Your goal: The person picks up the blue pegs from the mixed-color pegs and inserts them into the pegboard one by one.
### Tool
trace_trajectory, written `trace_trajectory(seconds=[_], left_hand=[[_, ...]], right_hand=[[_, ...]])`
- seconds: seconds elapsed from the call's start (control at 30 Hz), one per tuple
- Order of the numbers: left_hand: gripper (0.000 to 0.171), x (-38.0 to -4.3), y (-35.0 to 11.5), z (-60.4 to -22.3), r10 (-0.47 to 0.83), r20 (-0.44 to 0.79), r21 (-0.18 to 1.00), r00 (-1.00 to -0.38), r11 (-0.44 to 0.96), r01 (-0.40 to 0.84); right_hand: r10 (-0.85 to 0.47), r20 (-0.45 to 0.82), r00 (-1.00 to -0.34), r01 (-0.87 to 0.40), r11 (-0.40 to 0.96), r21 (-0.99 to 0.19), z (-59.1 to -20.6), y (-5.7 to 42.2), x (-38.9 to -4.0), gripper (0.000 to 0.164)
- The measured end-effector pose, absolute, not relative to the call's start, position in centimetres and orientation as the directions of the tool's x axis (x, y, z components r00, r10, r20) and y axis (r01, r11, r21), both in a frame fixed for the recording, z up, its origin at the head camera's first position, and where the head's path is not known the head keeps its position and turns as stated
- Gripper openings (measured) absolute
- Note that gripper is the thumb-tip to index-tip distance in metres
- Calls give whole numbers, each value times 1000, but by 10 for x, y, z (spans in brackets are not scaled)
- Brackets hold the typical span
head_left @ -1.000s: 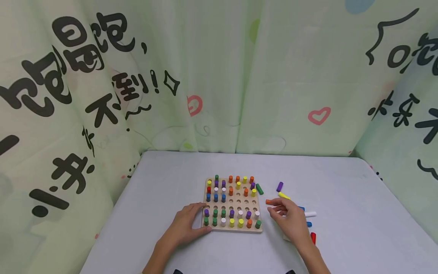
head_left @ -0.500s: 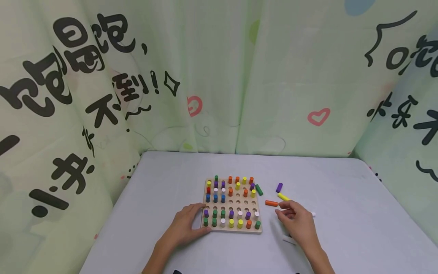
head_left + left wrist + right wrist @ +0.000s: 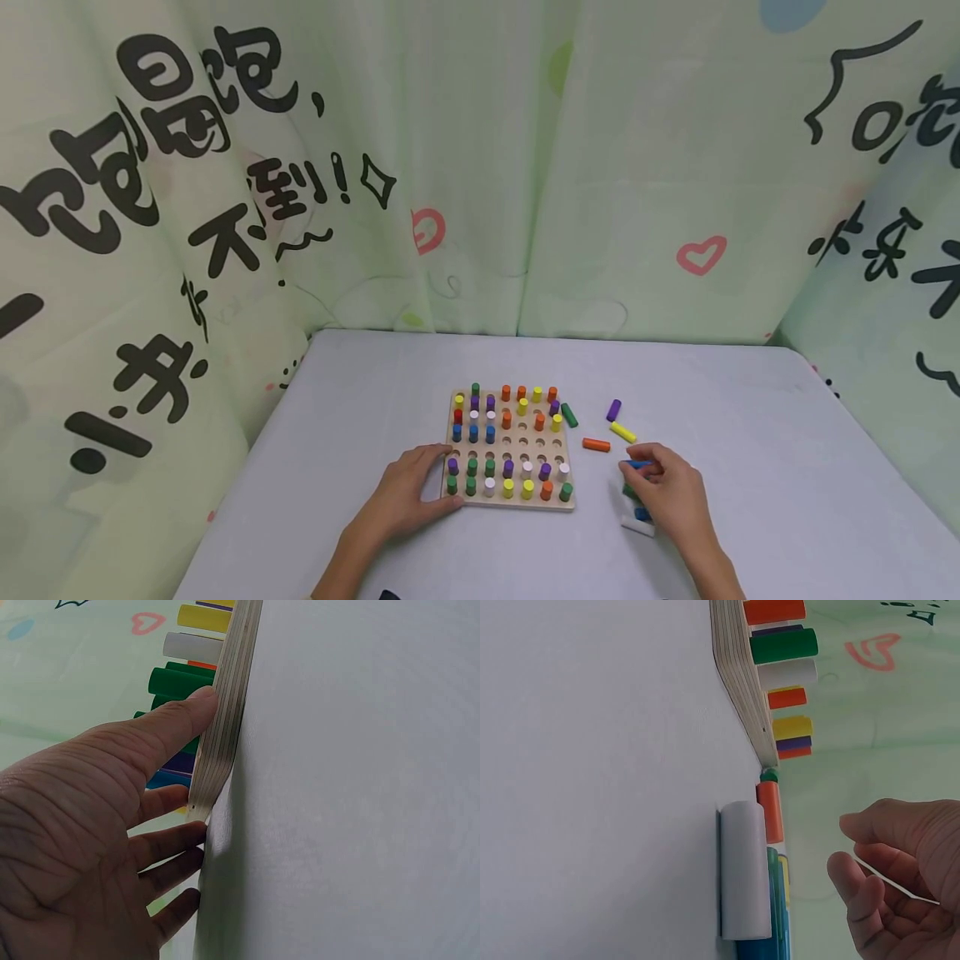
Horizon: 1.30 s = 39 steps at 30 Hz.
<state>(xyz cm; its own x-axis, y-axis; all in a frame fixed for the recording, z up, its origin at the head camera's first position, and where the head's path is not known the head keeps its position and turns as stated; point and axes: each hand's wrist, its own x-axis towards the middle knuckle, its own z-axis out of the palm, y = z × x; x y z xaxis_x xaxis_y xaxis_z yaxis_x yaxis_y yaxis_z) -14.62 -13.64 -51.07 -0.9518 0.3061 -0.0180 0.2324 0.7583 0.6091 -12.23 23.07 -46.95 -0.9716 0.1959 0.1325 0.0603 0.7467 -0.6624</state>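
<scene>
A wooden pegboard (image 3: 517,504) lies on the table, several coloured pegs standing in its holes. My left hand (image 3: 401,493) holds the board's near left corner. In the left wrist view, the thumb of that left hand (image 3: 97,795) lies against the plywood edge and the fingers reach round the corner. My right hand (image 3: 670,492) is over loose pegs right of the board; a blue peg (image 3: 640,463) shows by its thumb and index finger. In the right wrist view the right hand (image 3: 907,877) is loosely curled above a white peg (image 3: 744,870), no peg visible in its grasp.
Loose purple (image 3: 613,409), yellow peg (image 3: 622,431), orange peg (image 3: 596,446) and green peg (image 3: 569,415) lie to the board's right. Another blue peg (image 3: 642,514) is partly hidden by the right hand. A printed curtain (image 3: 480,167) surrounds the white table (image 3: 360,375).
My right hand has moved right and nearer to me, from beside the orange peg to the blue peg. The orange and yellow pegs now show fully. My left hand has stayed put.
</scene>
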Motion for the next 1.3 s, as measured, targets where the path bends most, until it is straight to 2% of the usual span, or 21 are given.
trace_trajectory(seconds=[0.73, 1.3], left_hand=[[77, -146, -137, -509, 309, -20, 611, -951, 757, 233], [77, -147, -136, -511, 301, -27, 610, -953, 761, 223]], right_hand=[[234, 16, -972, 176, 773, -609, -479, 248, -130, 30], [188, 14, -982, 147, 810, -567, -480, 252, -140, 31]])
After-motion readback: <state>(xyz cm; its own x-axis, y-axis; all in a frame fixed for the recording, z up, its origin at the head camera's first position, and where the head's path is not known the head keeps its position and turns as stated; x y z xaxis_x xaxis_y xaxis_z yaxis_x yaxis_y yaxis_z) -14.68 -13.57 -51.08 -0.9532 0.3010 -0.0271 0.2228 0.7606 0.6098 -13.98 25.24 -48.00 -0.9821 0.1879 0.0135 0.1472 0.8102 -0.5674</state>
